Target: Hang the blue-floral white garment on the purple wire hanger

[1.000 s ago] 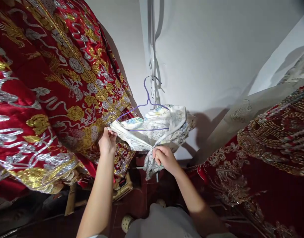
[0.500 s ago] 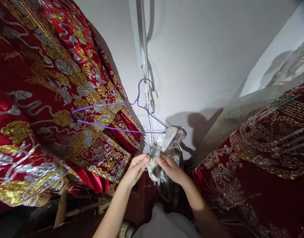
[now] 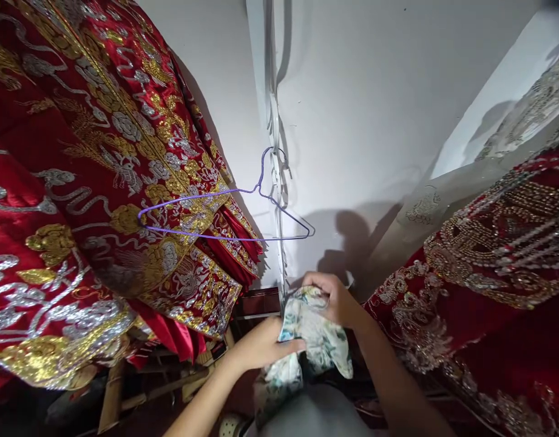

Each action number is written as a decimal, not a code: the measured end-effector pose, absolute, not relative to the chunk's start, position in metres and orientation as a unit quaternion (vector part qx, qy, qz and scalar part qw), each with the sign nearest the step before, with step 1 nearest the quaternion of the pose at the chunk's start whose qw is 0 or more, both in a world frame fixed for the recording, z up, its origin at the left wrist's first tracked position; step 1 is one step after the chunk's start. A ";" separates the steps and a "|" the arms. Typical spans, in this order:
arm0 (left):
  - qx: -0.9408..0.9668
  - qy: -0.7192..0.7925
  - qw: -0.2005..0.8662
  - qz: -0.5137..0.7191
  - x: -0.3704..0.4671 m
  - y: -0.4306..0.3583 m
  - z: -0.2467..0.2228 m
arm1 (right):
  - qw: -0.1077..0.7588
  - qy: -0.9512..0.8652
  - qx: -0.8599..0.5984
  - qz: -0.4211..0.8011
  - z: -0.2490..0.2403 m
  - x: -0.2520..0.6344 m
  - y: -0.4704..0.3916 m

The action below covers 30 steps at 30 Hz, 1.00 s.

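A white garment with a blue, green and yellow floral print [image 3: 320, 340] is bunched between my two hands, low in front of my body. My left hand [image 3: 272, 346] grips its left side, with the thumb lying across the cloth. At the upper right of the cloth, my right hand [image 3: 336, 300] is closed on it, the fingertips partly hidden by folds. Above them, a bare purple wire hanger [image 3: 224, 237] hangs by its hook on a white vertical rail [image 3: 275, 121], apart from both hands.
To the left hangs a red jacket with gold and silver embroidery [image 3: 124, 152]. A beaded red garment [image 3: 479, 267] hangs at the right, beside a pale lace one [image 3: 425, 206]. Bamboo poles [image 3: 113, 394] stand low on the left. A perforated shoe [image 3: 231, 425] shows below.
The floral garment has come off the right end of the purple hanger and moved down toward my body. Both hands have shifted their hold on the cloth, my right hand now higher.
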State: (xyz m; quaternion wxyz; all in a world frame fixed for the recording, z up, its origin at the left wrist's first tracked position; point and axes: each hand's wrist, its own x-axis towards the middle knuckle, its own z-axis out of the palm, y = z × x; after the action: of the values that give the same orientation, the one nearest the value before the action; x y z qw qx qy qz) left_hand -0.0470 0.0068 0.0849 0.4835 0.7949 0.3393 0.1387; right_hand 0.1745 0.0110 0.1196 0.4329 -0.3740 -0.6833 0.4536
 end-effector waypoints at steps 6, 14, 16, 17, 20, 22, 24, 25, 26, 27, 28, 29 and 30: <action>0.801 0.495 0.308 0.133 -0.114 0.017 0.096 | 0.533 -0.660 -0.426 0.314 0.125 0.138 0.064; 0.776 0.512 0.349 0.120 -0.172 0.021 0.129 | 0.584 -0.538 -0.517 0.319 0.099 0.107 0.113; 0.794 0.525 0.289 0.100 -0.180 0.020 0.140 | 0.598 -0.520 -0.545 0.273 0.102 0.124 0.100; 0.806 0.525 0.256 0.096 -0.182 0.021 0.145 | 0.595 -0.529 -0.550 0.253 0.105 0.133 0.092; 0.833 0.514 0.173 0.111 -0.184 0.032 0.160 | 0.576 -0.562 -0.554 0.214 0.120 0.157 0.069; 0.823 0.535 0.131 0.141 -0.180 0.044 0.167 | 0.574 -0.565 -0.560 0.194 0.130 0.166 0.057; 0.784 0.585 0.098 0.180 -0.173 0.056 0.174 | 0.573 -0.569 -0.561 0.184 0.138 0.170 0.050; 0.760 0.613 0.086 0.196 -0.168 0.062 0.177 | 0.573 -0.570 -0.559 0.187 0.140 0.172 0.049; 0.742 0.631 0.079 0.212 -0.163 0.066 0.180 | 0.572 -0.571 -0.556 0.193 0.142 0.173 0.047; 0.732 0.636 0.074 0.232 -0.156 0.069 0.184 | 0.571 -0.573 -0.553 0.202 0.143 0.173 0.047; 0.732 0.626 0.071 0.259 -0.148 0.072 0.187 | 0.569 -0.576 -0.548 0.211 0.143 0.174 0.047; 0.738 0.603 0.070 0.294 -0.139 0.074 0.190 | 0.566 -0.580 -0.544 0.217 0.143 0.173 0.048; 0.746 0.572 0.071 0.334 -0.130 0.076 0.193 | 0.563 -0.585 -0.541 0.220 0.142 0.173 0.049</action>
State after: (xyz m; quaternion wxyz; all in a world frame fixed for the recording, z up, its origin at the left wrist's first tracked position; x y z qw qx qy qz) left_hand -0.1296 0.0756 0.1931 0.0714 0.7461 0.5718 0.3335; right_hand 0.1728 0.0490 0.1418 0.5627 -0.5414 -0.5847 0.2199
